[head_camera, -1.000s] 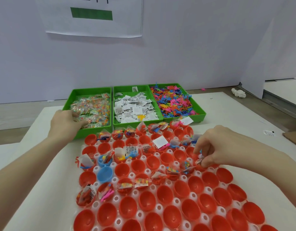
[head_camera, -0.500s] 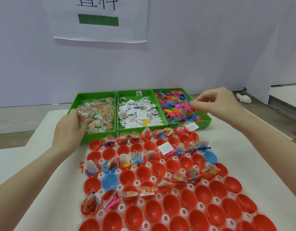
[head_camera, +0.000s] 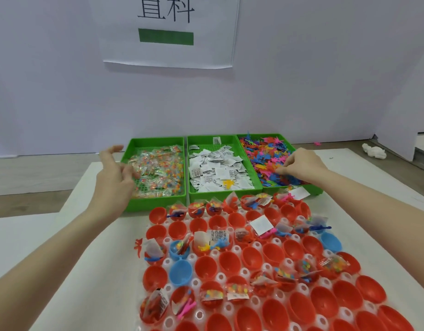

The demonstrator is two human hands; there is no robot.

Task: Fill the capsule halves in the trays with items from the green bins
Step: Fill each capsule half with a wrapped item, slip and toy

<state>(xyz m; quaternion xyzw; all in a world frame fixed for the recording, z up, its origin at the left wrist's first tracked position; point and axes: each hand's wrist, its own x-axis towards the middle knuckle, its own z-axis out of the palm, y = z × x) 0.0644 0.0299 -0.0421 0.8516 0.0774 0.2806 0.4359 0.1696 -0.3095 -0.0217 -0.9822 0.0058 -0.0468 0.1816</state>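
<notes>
**Both hands at the green bins, tray of capsule halves in front**

Head view: The white moulded tray (head_camera: pixel 256 246) runs off the bottom edge, so its nearest red capsule halves (head_camera: pixel 251 255) are cut off. A few halves are blue (head_camera: pixel 180 273); all are glossy, egg-shaped plastic cups seated in round sockets. Many in the far rows hold crinkled clear packets, white paper slips and small rubbery figures, though the contents are too small to make out.

Beyond the tray three green bins stand side by side, touching. The left bin (head_camera: pixel 156 142) holds clear packets of coloured beads, the middle bin (head_camera: pixel 213 139) printed white sachets, the right bin (head_camera: pixel 281 137) a heap of bright plastic figures.

The left hand (head_camera: pixel 115 173) hovers at the left bin's near corner, fingers spread and blurred, holding nothing visible. The right hand (head_camera: pixel 301 164) reaches into the right bin, fingertips (head_camera: pixel 281 171) drawn together down among the figures; whether they actually pinch one cannot be told.
</notes>
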